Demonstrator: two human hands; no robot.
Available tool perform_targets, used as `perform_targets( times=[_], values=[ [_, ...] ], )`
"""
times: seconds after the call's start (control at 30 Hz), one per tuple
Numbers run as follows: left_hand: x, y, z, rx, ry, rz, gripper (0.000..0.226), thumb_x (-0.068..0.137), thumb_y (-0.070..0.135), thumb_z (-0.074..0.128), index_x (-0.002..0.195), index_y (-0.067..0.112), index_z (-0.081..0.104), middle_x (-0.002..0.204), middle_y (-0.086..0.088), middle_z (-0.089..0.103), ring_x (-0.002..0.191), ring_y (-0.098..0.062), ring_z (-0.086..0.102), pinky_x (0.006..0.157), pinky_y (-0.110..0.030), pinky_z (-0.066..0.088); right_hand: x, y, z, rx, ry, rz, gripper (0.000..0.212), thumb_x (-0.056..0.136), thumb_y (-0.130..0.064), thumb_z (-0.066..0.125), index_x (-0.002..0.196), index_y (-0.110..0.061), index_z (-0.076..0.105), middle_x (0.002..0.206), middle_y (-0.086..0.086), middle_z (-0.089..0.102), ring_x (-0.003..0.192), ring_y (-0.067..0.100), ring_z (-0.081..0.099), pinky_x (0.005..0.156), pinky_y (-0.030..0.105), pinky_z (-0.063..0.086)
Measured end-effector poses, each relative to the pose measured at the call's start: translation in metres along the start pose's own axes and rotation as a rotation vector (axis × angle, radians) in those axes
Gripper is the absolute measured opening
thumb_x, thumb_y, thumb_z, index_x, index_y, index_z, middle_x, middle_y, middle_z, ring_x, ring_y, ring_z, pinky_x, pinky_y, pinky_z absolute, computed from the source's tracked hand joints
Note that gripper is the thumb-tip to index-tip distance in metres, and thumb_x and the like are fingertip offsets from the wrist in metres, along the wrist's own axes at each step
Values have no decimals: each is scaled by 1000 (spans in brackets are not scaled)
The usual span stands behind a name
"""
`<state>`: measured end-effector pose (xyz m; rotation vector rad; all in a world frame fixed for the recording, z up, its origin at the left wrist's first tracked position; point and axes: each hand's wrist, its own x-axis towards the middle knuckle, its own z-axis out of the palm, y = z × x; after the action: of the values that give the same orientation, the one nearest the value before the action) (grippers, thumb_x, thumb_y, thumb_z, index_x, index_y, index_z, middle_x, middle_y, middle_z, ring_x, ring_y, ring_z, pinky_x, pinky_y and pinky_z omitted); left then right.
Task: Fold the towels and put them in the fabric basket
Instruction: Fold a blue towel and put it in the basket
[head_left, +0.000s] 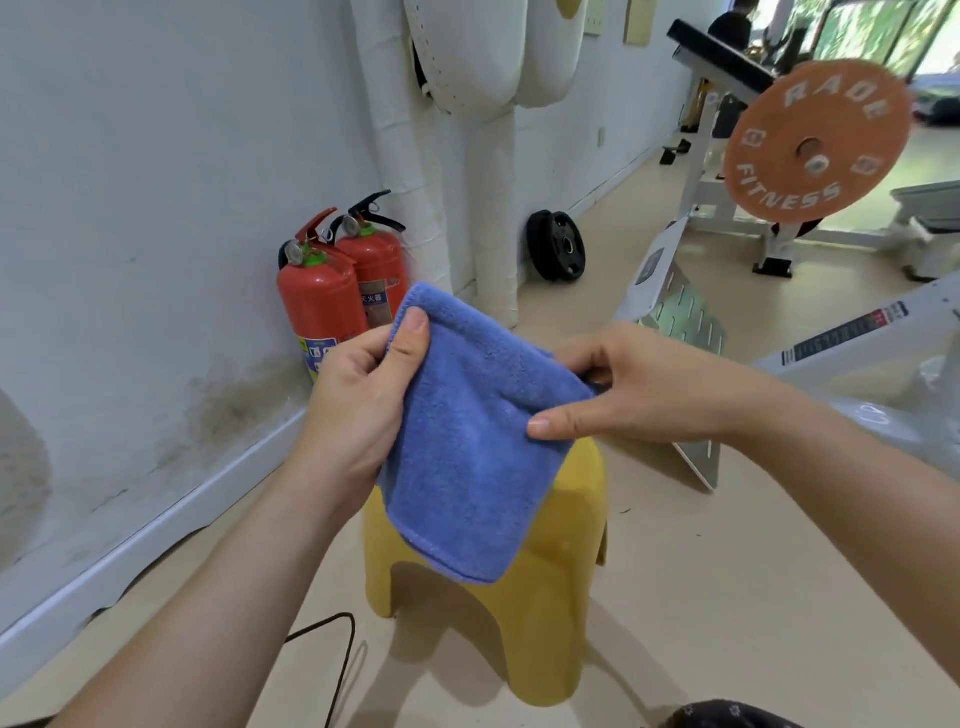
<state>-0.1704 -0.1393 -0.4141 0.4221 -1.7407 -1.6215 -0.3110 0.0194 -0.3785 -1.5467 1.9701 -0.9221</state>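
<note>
I see a black cable (340, 670) on the floor nearest me, then a yellow stool (524, 613). Above it my left hand (358, 400) pinches the top corner of the blue towel (467, 452) and my right hand (628, 389) grips its opposite edge, holding it in the air. Two red fire extinguishers (324, 306) stand against the wall beyond

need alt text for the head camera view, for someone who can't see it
Two bare hands hold a blue towel in the air above a yellow plastic stool: the left hand pinches its upper left corner, the right hand pinches its right edge. Behind stand two red fire extinguishers against a white wall, with gym weight plates farther back.
</note>
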Motion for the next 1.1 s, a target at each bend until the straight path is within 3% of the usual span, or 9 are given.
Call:
perform_targets(
  times=[0.1, 0.2, 0.3, 0.4, 0.5, 0.7, 0.8, 1.0, 1.1],
  values=[
    [1, -3, 10, 33, 38, 68, 40, 91, 46, 50, 78, 11, 67, 80, -5, 63, 73, -15, 58, 67, -34, 48, -10, 1, -13, 45, 106, 62, 27, 81, -41, 67, 91, -19, 78, 89, -5, 77, 83, 10, 71, 76, 20, 53],
    [-1, -7, 27, 26, 30, 144, 39, 93, 42, 50, 77, 9, 61, 73, -2, 56, 66, -12, 51, 60, -30, 43, -28, 7, -19, 180, 198, 131, 43, 75, -49, 73, 82, -6, 77, 92, 18, 74, 89, 37, 69, 88, 44, 53],
    [0, -9, 55, 123, -55, 250, 29, 95, 37, 53, 77, 15, 59, 65, 8, 51, 60, -5, 47, 57, -27, 40, -57, 22, -18, 297, 339, 175, 25, 66, -28, 83, 69, -6, 71, 77, 13, 71, 70, 24, 65, 70, 35, 54],
    [-3, -12, 96, 170, -208, 269, 10, 92, 30, 59, 92, 35, 51, 61, 7, 53, 57, -7, 49, 57, -29, 43, -100, 42, -23, 554, 458, 258, 29, 61, -3, 73, 73, -18, 51, 69, -1, 58, 60, 11, 58, 49, 21, 47],
    [-12, -23, 140, 158, -406, 230, 27, 88, 31, 63, 100, 40, 40, 70, -14, 53, 57, -16, 49, 56, -41, 45, -146, 61, -26, 720, 375, 453, 35, 67, -8, 72, 101, -14, 64, 93, 4, 70, 79, 17, 67, 63, 27, 56],
    [-61, -63, 204, 134, -844, 32, 29, 81, 34, 66, 92, 29, 39, 85, 3, 51, 73, -10, 47, 68, -28, 42, -224, 114, 1, 869, 382, 652, 20, 73, -13, 72, 93, -12, 75, 97, 7, 72, 85, 18, 69, 74, 28, 56],
    [-94, -103, 205, 259, -1042, -73, 37, 75, 25, 71, 91, 30, 38, 87, 12, 45, 73, -3, 43, 65, -24, 37, -251, 154, 24, 890, 435, 765, 27, 74, -8, 70, 101, -8, 70, 97, 11, 71, 84, 21, 69, 74, 31, 56],
    [-153, -172, 198, 480, -891, -247, 33, 82, 15, 63, 92, 27, 34, 87, -8, 56, 66, -21, 50, 64, -39, 46, -264, 219, 106, 1001, 654, 1020, 33, 73, 0, 75, 104, 0, 64, 98, 16, 70, 79, 25, 69, 70, 33, 58],
    [-183, -192, 194, 585, -891, -260, 34, 81, 13, 56, 91, 31, 30, 78, 5, 46, 67, -17, 47, 59, -34, 38, -270, 234, 146, 1095, 706, 1079, 46, 72, 8, 74, 113, -5, 57, 105, 14, 66, 83, 26, 67, 70, 35, 57]
  ],
)
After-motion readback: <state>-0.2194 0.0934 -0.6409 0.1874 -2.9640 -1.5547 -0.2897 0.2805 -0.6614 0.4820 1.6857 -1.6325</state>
